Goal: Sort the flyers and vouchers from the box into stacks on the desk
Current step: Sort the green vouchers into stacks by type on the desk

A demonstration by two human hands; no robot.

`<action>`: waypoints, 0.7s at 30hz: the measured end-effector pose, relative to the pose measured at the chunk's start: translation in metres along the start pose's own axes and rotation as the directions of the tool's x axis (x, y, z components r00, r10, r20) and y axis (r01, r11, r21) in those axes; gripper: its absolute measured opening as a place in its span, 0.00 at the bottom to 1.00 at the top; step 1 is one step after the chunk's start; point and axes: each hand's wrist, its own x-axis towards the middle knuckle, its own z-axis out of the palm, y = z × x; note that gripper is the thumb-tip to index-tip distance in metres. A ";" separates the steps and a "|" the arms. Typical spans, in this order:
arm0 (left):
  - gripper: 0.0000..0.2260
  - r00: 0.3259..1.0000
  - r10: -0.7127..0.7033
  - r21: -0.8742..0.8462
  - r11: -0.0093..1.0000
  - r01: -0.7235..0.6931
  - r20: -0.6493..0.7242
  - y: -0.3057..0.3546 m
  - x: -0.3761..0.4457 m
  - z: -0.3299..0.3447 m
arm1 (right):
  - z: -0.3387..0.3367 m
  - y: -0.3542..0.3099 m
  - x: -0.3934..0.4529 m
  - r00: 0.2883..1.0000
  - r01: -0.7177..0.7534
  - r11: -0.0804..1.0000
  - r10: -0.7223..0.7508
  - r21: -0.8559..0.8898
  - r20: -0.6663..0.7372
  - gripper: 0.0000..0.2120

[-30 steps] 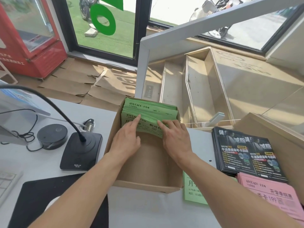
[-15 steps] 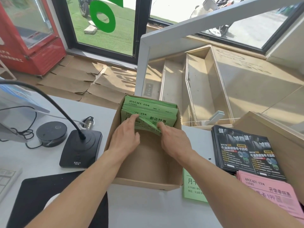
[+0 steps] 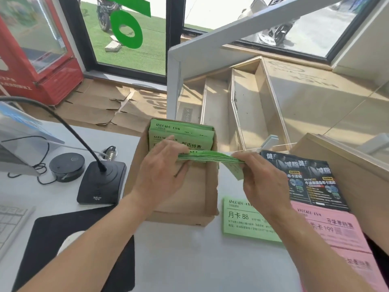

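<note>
A cardboard box [image 3: 185,199] stands on the white desk [image 3: 179,260]. More green vouchers [image 3: 183,133] lean against its far wall. A bundle of green vouchers [image 3: 208,158] is lifted flat above the box. My left hand [image 3: 164,171] grips its left end and my right hand [image 3: 261,178] pinches its right end, which reaches past the box's right wall. On the desk right of the box lie a green voucher stack [image 3: 237,220], a pink voucher stack [image 3: 336,232] and black flyers [image 3: 305,178].
A black desk microphone base [image 3: 101,182], a round black puck [image 3: 66,166] and cables sit left of the box. A black mouse pad [image 3: 69,249] and a keyboard corner [image 3: 10,220] lie near left. A wooden counter ledge [image 3: 347,165] rises at right.
Both hands pulled a bundle of green vouchers away from the pack leaning in the box and lifted it flat, its right end now reaching over the box's right wall.
</note>
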 end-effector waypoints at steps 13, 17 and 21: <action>0.07 0.767 -0.099 -0.213 0.931 0.296 0.634 0.126 -0.132 0.062 | -0.069 0.083 -0.212 0.897 -0.220 0.975 0.213 -0.025 0.387 0.19; 0.10 0.669 -0.297 -0.212 0.795 0.568 0.682 0.133 -0.162 0.068 | -0.050 0.087 -0.234 0.838 -0.304 0.953 0.270 -0.004 0.474 0.19; 0.12 0.585 -0.523 -0.192 0.622 0.760 0.620 0.143 -0.168 0.060 | -0.059 0.088 -0.229 0.774 -0.373 0.925 0.271 0.066 0.572 0.21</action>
